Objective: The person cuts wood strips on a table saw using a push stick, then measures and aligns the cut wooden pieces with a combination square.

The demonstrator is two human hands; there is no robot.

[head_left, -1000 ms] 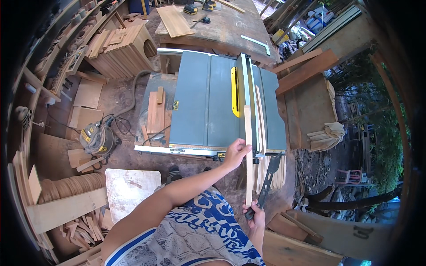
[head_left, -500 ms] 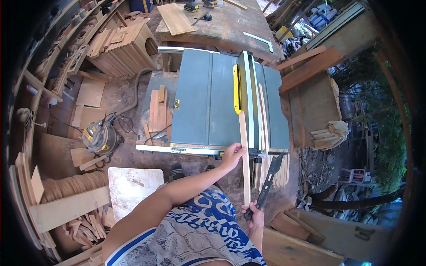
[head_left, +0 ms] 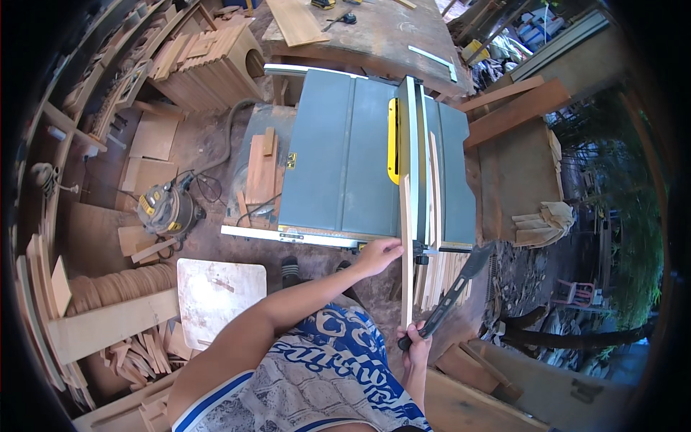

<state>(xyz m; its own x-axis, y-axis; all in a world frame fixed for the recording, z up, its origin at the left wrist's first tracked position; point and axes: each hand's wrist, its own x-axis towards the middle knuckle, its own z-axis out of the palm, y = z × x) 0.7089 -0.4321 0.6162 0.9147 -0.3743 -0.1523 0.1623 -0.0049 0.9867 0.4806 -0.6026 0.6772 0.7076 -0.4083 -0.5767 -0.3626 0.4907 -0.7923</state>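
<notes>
Timber strip lay right of my left hand, curled, though whether pinching I couldn't tell; my right hand clasped its near end and a black push stick. Its long axis pointed forward, toward the yellow insert.

Your sleeveless top, lower middle of the frame, is mottled pale grey with a blue area of white lettering; blue-and-white trim edges its left side. Your left hand and right hand are bare, your footwear dark with paler stripes.
</notes>
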